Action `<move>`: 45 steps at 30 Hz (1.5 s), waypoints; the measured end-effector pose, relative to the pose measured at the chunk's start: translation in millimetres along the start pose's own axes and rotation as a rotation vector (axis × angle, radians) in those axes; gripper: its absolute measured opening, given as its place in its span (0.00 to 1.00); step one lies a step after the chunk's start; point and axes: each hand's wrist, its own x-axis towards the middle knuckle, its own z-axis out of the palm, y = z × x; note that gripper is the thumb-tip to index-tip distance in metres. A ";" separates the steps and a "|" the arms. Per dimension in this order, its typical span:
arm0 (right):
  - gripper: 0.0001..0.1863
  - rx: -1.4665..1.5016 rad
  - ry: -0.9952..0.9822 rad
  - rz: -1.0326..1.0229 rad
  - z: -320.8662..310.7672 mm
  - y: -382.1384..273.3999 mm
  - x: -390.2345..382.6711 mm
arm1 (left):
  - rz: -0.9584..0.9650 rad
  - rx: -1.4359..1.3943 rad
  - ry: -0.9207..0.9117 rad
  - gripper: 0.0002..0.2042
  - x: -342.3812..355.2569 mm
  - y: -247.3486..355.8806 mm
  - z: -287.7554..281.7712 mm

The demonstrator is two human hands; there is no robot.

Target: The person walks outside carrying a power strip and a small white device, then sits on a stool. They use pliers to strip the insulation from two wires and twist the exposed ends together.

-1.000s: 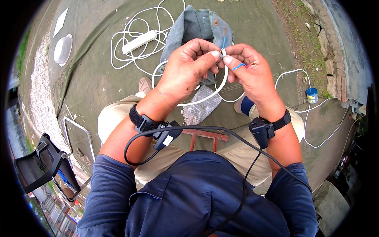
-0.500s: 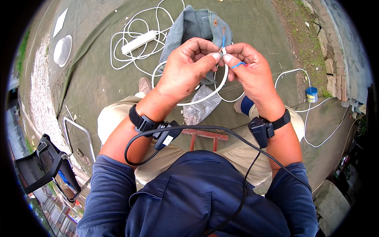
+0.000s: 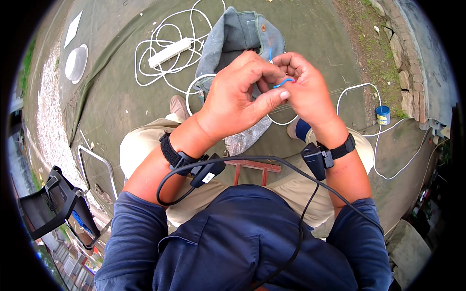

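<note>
My right hand (image 3: 307,82) has its fingers curled around the end of a white cable (image 3: 194,82). A thin blue wire (image 3: 270,53) stands up from that end, above my fingertips. A short blue strand (image 3: 284,83) with a reddish tip lies across my right thumb. My left hand (image 3: 238,89) reaches over to it, with curled fingers and thumb closing around the right thumb's tip; what sits between them is hidden. Behind my hands lies a grey-blue cloth bag (image 3: 221,36), its mouth open.
A white power strip (image 3: 170,52) with coiled cord lies far left. A blue can (image 3: 383,115) stands at right beside a white cord. Bubble wrap (image 3: 245,138) and a red-brown wooden stool (image 3: 255,166) are between my legs. A black chair (image 3: 56,208) stands at left.
My left hand has left the cable end and moved right, over my right thumb. The right hand has tilted inward; the upright blue wire shows less above the fingers.
</note>
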 end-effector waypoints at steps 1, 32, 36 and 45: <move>0.13 -0.019 -0.015 0.033 0.0 -0.5 -0.5 | 0.010 0.051 0.013 0.05 -1.4 -4.3 1.0; 0.13 0.017 -0.029 0.099 -6.7 -14.0 -1.9 | -0.068 0.026 0.047 0.07 -5.3 -16.2 -7.3; 0.12 -0.025 0.005 0.057 -4.0 -13.4 -1.0 | -0.087 -0.033 -0.013 0.08 -4.5 -7.5 -6.9; 0.11 -0.068 0.034 -0.006 -0.6 -7.1 0.0 | -0.053 -0.045 -0.085 0.08 -5.1 -8.6 -8.5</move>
